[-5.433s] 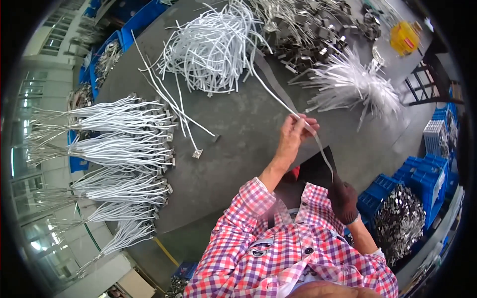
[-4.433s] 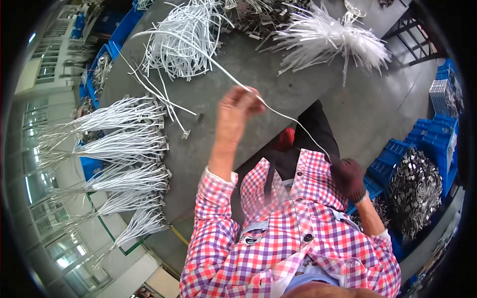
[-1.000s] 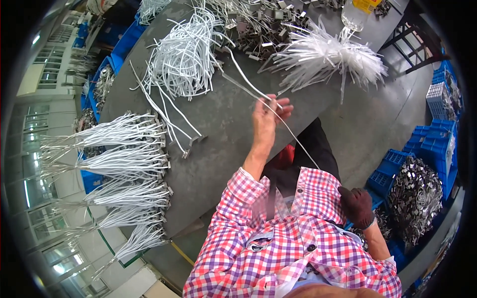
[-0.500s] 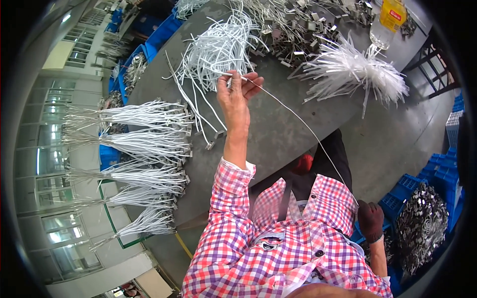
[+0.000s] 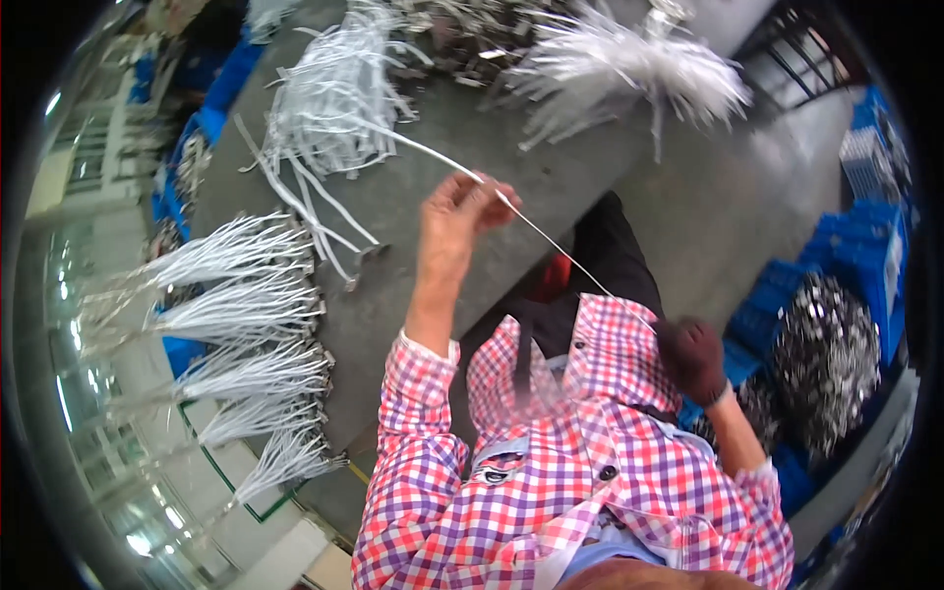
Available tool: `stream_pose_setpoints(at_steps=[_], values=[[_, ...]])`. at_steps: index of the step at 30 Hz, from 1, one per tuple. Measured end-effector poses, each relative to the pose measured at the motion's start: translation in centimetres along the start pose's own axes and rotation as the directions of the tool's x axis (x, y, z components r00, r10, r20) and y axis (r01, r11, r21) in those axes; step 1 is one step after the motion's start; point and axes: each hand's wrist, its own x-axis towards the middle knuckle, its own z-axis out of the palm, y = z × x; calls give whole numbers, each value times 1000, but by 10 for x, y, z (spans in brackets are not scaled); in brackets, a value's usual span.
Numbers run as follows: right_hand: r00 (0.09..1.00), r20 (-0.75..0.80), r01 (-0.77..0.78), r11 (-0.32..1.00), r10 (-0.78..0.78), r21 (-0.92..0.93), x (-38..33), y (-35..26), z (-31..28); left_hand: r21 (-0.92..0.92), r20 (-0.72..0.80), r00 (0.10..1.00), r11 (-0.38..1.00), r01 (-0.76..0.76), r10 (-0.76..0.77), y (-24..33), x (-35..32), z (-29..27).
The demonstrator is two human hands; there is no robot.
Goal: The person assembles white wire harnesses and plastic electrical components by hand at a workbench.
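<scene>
My bare left hand [image 5: 460, 214] is closed over the table, pinching a white sleeve [image 5: 433, 153] between thumb and fingers. From that pinch a thin pale wire [image 5: 562, 250] runs taut, down to the right. My right hand [image 5: 693, 360], in a dark glove and blurred, is closed at the wire's lower end in front of my shirt. Beyond the left hand lies a heap of white sleeves [image 5: 339, 93], which the held sleeve's far end reaches. A few sleeved wires with metal ends [image 5: 329, 211] lie apart, left of that hand.
Several bundles of white sleeved wires [image 5: 251, 305] line the grey table's [image 5: 442, 108] left edge. Clear plastic strips [image 5: 629, 74] and metal-ended wires [image 5: 472, 39] lie at the far side. Blue crates [image 5: 855, 251] with a shiny metal heap [image 5: 826, 364] stand at right.
My left hand has come nearer, drawing the white sleeve out from the heap. The right hand has moved left and up, shortening the bare wire between the hands. The view has shifted.
</scene>
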Motion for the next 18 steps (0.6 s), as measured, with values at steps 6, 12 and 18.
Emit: stream_pose_setpoints(at_steps=[6,12,18], values=[[983,-122,131,989,-139,-68,90,-23,7,-10,123,972,979,204,-202,-41,-57,54],[968,-43,222,921,-248,-319,109,-34,4,-43,41,972,971,235,-233,-27,-56,32],[986,-71,151,988,-149,20,118,-34,9,-95,-52,995,992,85,-90,-30,-59,26]])
